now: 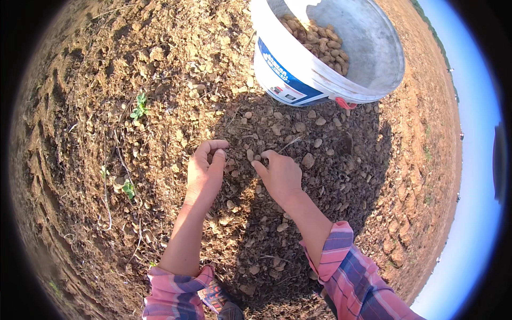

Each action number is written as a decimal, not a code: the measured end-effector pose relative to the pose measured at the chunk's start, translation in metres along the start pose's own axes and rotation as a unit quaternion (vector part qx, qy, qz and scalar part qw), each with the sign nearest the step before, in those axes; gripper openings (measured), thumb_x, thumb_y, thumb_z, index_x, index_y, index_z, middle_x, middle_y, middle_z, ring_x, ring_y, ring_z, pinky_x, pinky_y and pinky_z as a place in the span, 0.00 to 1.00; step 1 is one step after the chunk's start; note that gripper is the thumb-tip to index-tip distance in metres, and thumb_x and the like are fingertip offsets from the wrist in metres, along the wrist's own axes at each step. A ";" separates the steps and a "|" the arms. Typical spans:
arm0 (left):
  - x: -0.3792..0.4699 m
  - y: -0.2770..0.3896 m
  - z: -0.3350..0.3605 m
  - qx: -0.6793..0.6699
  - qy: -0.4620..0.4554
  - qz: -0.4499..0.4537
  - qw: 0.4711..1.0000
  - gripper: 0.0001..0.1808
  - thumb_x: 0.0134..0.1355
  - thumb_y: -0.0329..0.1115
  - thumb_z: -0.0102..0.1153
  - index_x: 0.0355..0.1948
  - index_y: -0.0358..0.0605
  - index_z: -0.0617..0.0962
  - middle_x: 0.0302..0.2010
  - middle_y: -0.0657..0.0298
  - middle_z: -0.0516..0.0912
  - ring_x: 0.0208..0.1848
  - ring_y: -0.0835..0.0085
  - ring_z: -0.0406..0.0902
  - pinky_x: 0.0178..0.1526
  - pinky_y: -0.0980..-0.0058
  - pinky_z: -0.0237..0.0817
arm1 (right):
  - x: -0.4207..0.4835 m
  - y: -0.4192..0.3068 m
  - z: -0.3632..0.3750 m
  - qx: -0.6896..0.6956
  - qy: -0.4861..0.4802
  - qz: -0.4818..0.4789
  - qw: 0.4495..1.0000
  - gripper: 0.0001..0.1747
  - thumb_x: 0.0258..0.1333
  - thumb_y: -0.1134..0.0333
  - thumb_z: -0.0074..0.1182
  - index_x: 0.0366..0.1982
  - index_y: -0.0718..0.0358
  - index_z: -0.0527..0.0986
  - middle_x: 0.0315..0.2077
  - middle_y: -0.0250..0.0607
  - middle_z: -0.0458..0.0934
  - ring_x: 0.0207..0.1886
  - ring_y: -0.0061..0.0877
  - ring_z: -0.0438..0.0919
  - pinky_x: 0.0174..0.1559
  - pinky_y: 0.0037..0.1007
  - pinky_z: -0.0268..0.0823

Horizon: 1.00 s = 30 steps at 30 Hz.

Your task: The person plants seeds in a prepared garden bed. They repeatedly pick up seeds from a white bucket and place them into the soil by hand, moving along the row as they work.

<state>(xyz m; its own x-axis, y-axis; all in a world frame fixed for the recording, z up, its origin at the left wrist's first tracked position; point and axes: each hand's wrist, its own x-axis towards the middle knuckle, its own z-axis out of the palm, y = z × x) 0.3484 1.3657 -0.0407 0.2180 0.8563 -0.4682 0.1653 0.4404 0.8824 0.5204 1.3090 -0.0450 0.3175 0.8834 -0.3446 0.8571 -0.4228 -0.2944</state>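
Observation:
My left hand (206,168) is low over the soil, fingers curled and thumb close to the index finger. Whatever its palm holds is hidden. To its right, my right hand (281,172) reaches down to the ground, thumb and index finger at a small peanut (257,158); whether they grip it is unclear. Just left of those fingertips lies an unshelled peanut (250,155). Beyond my hands, a white plastic bucket (294,78) with a blue printed label stands tilted in view. Unshelled peanuts (326,44) cover part of its bottom.
Dry, crumbly soil (168,100) surrounds me, with scattered clods and peanuts. Small green plants (140,107) and thin dry stems (122,160) are at the left. A red handle fitting (345,103) sits on the bucket's near side. My patterned shoe (216,296) shows below.

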 end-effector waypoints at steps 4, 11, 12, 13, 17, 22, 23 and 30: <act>-0.016 -0.006 -0.039 -0.068 0.109 0.037 0.991 0.16 0.70 0.24 0.38 0.53 0.39 0.75 0.37 0.66 0.76 0.30 0.86 0.70 0.29 0.85 0.64 | -0.003 0.003 -0.005 0.066 -0.007 -0.002 0.998 0.16 0.52 0.55 0.65 0.39 0.55 0.80 0.21 0.40 0.80 0.27 0.36 0.81 0.31 0.36 0.71; -0.038 -0.042 -0.096 0.098 0.220 0.034 0.970 0.15 0.60 0.20 0.48 0.45 0.41 0.81 0.40 0.64 0.78 0.29 0.82 0.66 0.33 0.80 0.62 | -0.023 0.040 -0.054 0.745 -0.167 0.140 0.630 0.08 0.56 0.65 0.51 0.38 0.59 0.71 0.38 0.37 0.74 0.43 0.35 0.78 0.44 0.35 0.73; -0.040 -0.044 -0.097 0.167 0.215 0.085 0.958 0.13 0.59 0.21 0.51 0.44 0.41 0.81 0.37 0.65 0.77 0.30 0.80 0.66 0.34 0.78 0.62 | -0.020 0.039 -0.058 0.775 -0.159 0.150 0.593 0.08 0.56 0.64 0.50 0.35 0.59 0.71 0.37 0.37 0.74 0.43 0.37 0.78 0.43 0.35 0.73; -0.040 -0.046 -0.094 0.198 0.216 0.085 0.952 0.11 0.58 0.22 0.54 0.41 0.42 0.82 0.36 0.65 0.76 0.29 0.79 0.66 0.33 0.78 0.62 | -0.015 0.036 -0.060 0.802 -0.166 0.140 0.556 0.08 0.56 0.62 0.50 0.33 0.59 0.71 0.36 0.37 0.74 0.43 0.38 0.79 0.41 0.35 0.73; -0.040 -0.039 -0.073 0.272 0.173 0.158 0.933 0.07 0.56 0.29 0.65 0.37 0.44 0.81 0.34 0.62 0.78 0.38 0.68 0.77 0.40 0.70 0.70 | 0.010 0.002 -0.036 0.593 -0.107 0.191 0.775 0.18 0.64 0.54 0.55 0.26 0.58 0.70 0.28 0.32 0.72 0.27 0.21 0.76 0.23 0.24 0.68; -0.036 -0.036 -0.047 0.391 0.086 0.085 0.912 0.16 0.59 0.37 0.64 0.46 0.48 0.75 0.40 0.58 0.80 0.47 0.59 0.78 0.47 0.62 0.72 | -0.010 -0.017 -0.007 0.430 -0.156 0.007 0.889 0.14 0.63 0.67 0.56 0.50 0.61 0.79 0.31 0.31 0.76 0.27 0.14 0.73 0.26 0.20 0.70; -0.035 -0.038 -0.048 0.395 0.097 0.095 0.909 0.15 0.60 0.35 0.63 0.47 0.47 0.74 0.37 0.58 0.81 0.43 0.60 0.79 0.43 0.63 0.73 | -0.019 -0.016 -0.004 0.406 -0.165 0.026 0.899 0.15 0.64 0.67 0.56 0.50 0.61 0.79 0.31 0.30 0.76 0.28 0.13 0.73 0.27 0.20 0.70; -0.069 -0.043 -0.073 0.240 0.101 0.080 0.962 0.12 0.59 0.32 0.63 0.43 0.44 0.76 0.26 0.64 0.77 0.26 0.71 0.74 0.31 0.71 0.68 | -0.086 -0.019 0.024 0.212 -0.159 -0.065 0.962 0.26 0.49 0.63 0.69 0.50 0.60 0.74 0.24 0.36 0.74 0.26 0.23 0.73 0.33 0.30 0.67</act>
<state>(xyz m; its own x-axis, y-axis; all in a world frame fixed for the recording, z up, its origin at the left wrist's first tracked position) 0.2561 1.3076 -0.0432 0.0940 0.9594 -0.2660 0.5812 0.1640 0.7970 0.4669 1.2359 -0.0314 0.0203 0.8569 -0.5150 0.6172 -0.4160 -0.6679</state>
